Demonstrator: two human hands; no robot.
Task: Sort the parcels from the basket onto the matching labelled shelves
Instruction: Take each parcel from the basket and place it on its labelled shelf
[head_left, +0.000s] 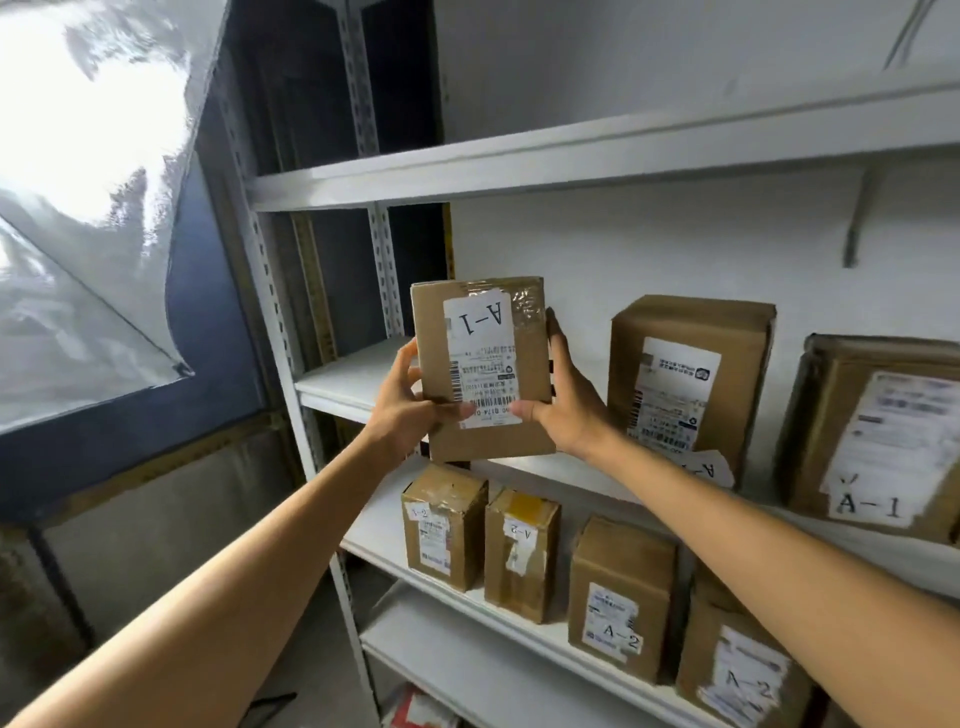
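While between two hands (402, 413) (570, 410), one parcel (485, 332).

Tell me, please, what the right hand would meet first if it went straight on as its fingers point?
The right hand points up beside the box it holds; the way looks free up to the upper shelf, or the wall; depth is unclear.

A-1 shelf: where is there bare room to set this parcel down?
Bare board at the left end of the A-1 shelf, between the front post and the standing box, partly behind the held parcel. Right of that, another box stands close: crowded.
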